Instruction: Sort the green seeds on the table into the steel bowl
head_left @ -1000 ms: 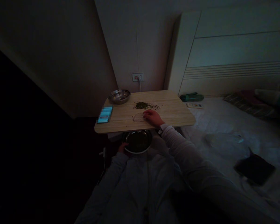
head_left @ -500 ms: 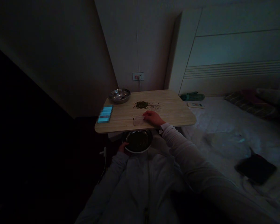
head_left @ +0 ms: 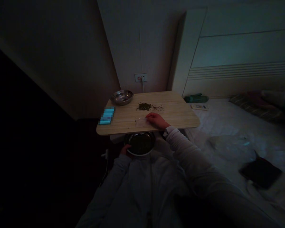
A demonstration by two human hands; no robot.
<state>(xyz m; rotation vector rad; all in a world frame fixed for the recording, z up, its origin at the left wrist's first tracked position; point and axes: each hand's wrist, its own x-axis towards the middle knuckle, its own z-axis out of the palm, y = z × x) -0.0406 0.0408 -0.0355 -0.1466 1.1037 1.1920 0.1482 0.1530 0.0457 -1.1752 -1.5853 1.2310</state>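
Note:
My right hand (head_left: pixel 156 120) is closed in a pinch on a clear plastic sheet (head_left: pixel 142 122) near the front edge of the wooden tabletop (head_left: pixel 178 109). A few dark grains lie about the sheet. Beyond it sits a heap of small dark green grains (head_left: pixel 144 106), with looser ones scattered to its right. Just below the table's front edge, my left hand (head_left: pixel 126 150) grips the left rim of a metal bowl (head_left: pixel 139 154). Dark contents show in that bowl, too dim to make out.
Another metal bowl (head_left: pixel 122 98) stands at the table's back left, with a phone (head_left: pixel 106 115) in front. A bed (head_left: pixel 218 117) on the right bears a green bottle (head_left: pixel 196 98), a remote (head_left: pixel 199 107) and a black item (head_left: pixel 261 171). A wall socket (head_left: pixel 141 78) holds a plug.
The plastic sheet has shifted slightly, and a grain near the table's front edge no longer shows. Both hands stay almost where they were.

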